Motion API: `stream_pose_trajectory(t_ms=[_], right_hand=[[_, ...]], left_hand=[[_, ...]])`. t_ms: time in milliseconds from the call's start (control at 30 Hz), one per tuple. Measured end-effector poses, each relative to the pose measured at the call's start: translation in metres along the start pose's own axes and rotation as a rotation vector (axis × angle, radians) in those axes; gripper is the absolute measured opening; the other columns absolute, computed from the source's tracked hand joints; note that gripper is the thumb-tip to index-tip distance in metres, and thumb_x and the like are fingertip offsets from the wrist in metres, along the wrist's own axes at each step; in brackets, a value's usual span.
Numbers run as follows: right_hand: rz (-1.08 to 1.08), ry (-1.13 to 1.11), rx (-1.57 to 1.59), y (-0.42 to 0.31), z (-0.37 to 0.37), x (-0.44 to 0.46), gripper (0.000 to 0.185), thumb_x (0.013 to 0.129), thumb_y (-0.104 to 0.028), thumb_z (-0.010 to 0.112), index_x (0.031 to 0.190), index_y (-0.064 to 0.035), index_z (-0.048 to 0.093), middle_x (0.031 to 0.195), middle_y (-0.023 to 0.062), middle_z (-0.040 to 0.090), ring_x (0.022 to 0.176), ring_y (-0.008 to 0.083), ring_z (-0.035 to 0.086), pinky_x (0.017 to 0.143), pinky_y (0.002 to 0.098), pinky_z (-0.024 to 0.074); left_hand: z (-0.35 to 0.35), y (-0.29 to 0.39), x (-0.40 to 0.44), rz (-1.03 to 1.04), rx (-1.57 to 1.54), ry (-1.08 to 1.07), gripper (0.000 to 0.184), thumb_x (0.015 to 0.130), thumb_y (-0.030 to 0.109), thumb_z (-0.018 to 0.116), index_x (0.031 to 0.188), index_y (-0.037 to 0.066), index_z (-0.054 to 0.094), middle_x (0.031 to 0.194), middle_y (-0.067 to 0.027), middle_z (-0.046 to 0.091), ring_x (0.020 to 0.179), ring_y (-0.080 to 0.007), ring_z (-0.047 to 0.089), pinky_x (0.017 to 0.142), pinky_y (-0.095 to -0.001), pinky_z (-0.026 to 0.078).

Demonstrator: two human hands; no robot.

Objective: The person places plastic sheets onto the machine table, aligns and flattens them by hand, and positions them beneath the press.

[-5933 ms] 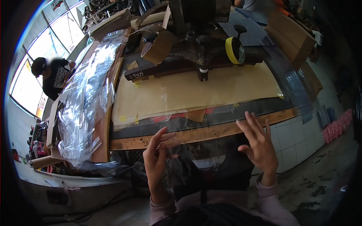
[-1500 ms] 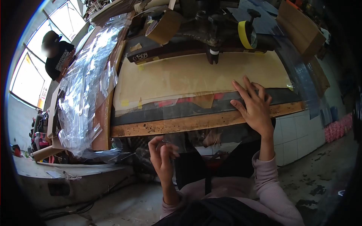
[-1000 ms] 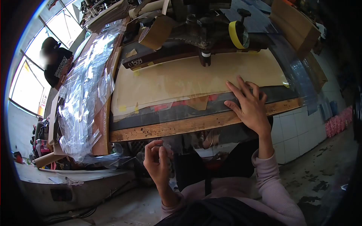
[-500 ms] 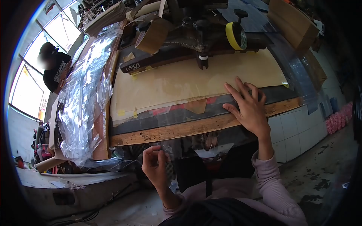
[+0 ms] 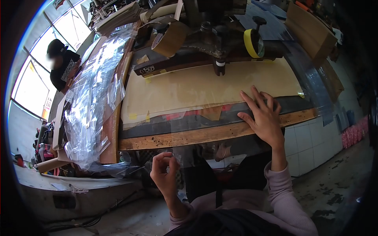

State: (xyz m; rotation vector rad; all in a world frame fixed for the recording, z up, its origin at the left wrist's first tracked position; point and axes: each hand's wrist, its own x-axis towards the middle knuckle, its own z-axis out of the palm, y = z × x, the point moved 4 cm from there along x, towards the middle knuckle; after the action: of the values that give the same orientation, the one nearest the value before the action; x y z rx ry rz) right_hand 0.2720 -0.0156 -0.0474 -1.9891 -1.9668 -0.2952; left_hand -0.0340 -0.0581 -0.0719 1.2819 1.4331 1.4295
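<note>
My right hand (image 5: 264, 121) lies with fingers spread over the front edge of a tan board (image 5: 197, 86) on the bench. Below the front of the bench, my left hand (image 5: 163, 173) is closed in a pinch. It grips the corner of a clear plastic sheet (image 5: 186, 155), which hangs over the wooden bench edge (image 5: 185, 135) and is hard to see against the background. Behind the tan board stands a dark metal press bar (image 5: 143, 70), with a black clamp fitting at its middle.
Crumpled clear plastic film (image 5: 90, 102) covers a board to the left. A yellow tape roll (image 5: 249, 43) and a brown tape roll (image 5: 170, 39) rest on the press. A cardboard box (image 5: 309, 33) stands at back right. Another person (image 5: 63, 67) is at far left.
The whole view has shifted slightly, so the bench sits a little further right. Both hands keep nearly the same pose and place.
</note>
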Motion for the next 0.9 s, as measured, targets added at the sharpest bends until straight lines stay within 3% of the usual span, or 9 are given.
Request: stream_pose_trajectory(t_ms=[900], right_hand=[[0.007, 0.003, 0.025, -0.0062, -0.0036, 0.0008, 0.062, 0.088, -0.058, 0.053, 0.138, -0.0218, 0.051, 0.145, 0.0117, 0.043, 0.125, 0.0313, 0.040, 0.101, 0.0617, 0.0290]], left_hand=[[-0.0037, 0.0022, 0.0007, -0.008, 0.010, -0.013, 0.015, 0.087, -0.006, 0.062, 0.101, 0.000, 0.058, 0.070, -0.0007, 0.061, 0.064, -0.0045, 0.057, 0.061, -0.0187, 0.045]])
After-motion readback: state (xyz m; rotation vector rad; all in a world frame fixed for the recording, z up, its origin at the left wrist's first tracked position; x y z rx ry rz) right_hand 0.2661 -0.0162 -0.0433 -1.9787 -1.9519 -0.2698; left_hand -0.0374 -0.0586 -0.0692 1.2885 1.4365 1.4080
